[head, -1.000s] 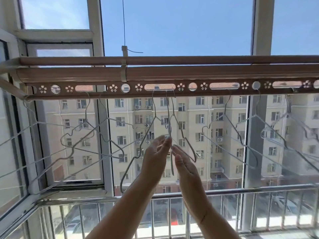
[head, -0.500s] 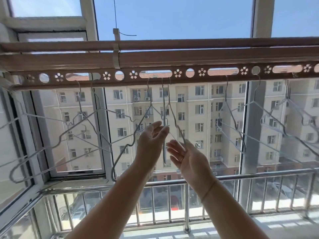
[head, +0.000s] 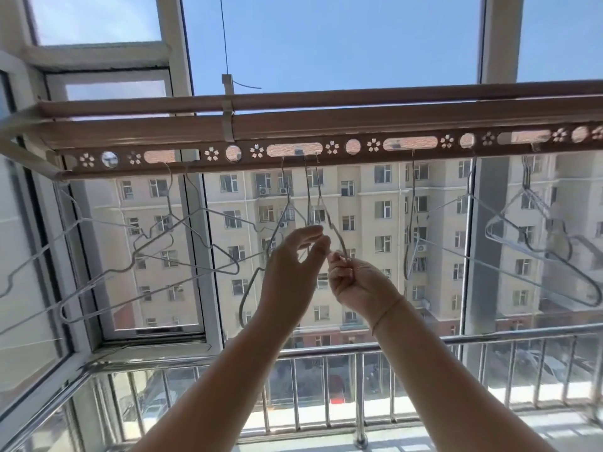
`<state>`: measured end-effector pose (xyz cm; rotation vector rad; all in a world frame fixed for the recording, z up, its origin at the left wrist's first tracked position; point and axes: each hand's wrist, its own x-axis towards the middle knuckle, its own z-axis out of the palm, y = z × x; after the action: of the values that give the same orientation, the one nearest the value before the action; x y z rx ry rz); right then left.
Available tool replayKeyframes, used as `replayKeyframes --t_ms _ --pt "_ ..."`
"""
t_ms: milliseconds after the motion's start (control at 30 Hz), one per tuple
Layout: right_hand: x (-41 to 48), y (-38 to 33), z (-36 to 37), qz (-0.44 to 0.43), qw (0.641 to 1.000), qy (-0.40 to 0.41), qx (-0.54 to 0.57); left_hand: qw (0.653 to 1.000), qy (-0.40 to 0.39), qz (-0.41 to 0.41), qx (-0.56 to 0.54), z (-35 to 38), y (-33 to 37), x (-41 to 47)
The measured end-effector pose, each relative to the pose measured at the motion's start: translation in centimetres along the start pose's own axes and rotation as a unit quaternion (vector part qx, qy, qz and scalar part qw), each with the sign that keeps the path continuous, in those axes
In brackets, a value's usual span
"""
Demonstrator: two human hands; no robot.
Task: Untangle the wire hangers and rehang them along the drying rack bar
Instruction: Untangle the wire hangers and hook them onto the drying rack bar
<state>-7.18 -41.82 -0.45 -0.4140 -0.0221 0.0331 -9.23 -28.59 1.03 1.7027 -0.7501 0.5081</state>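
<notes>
Half a second ago our right hand (head: 360, 282) was open, palm spread below the middle hangers (head: 329, 220); now we have curled its fingers into a pinch on the wire. Our left hand (head: 293, 265), earlier flat with fingers together, has opened into a thumb-and-finger grip just beside it.

A brown drying rack bar (head: 326, 125) with flower-shaped cutouts runs across the upper scene, and wire hangers hang from its slots in loose groups: a tangled cluster at the left (head: 146, 252), three close together in the middle (head: 310, 197), and more at the right (head: 538, 243). Both arms reach up to the middle group, where the left hand (head: 290, 272) touches the wire with thumb and fingers spread, while the right hand (head: 359, 282), just beside it, pinches a wire between its fingertips. Beyond the window (head: 156, 256) and a metal railing (head: 359, 350) stands an apartment block (head: 359, 207) under blue sky.
</notes>
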Motion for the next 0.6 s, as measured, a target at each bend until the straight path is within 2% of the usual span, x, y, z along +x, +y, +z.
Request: replayKeyframes --t_ms 233,600 --pt "1.7 -1.0 2.6 -0.025 0.998 0.053 -0.010 0.999 -0.030 -0.022 -0.023 0.6 -0.3 0.2" --pt "5.1 -1.9 2.8 -0.029 0.997 0.061 0.036 0.999 -0.022 -0.019 -0.027 0.9 -0.5 0.6"
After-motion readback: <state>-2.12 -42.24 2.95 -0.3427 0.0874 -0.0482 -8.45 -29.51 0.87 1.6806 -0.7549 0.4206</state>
